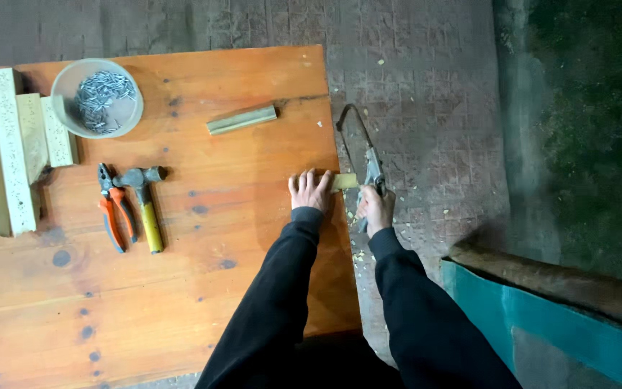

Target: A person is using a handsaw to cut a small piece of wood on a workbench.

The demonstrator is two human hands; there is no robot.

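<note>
My left hand (311, 191) presses flat on a short pale wood strip (345, 181) at the right edge of the orange wooden tabletop (203, 259). The strip's end sticks out past the edge. My right hand (376, 209) grips the handle of a small metal hacksaw (366, 148), whose frame arches away from me over the floor. The saw's blade crosses the overhanging end of the strip. Both sleeves are black.
On the table lie another wood strip (242, 119), a hammer with a yellow handle (147, 205), orange-handled pliers (114, 209), a clear bowl of nails (98, 97) and several pale speckled boards (8, 151). A teal-edged object (541, 317) sits at lower right on the tiled floor.
</note>
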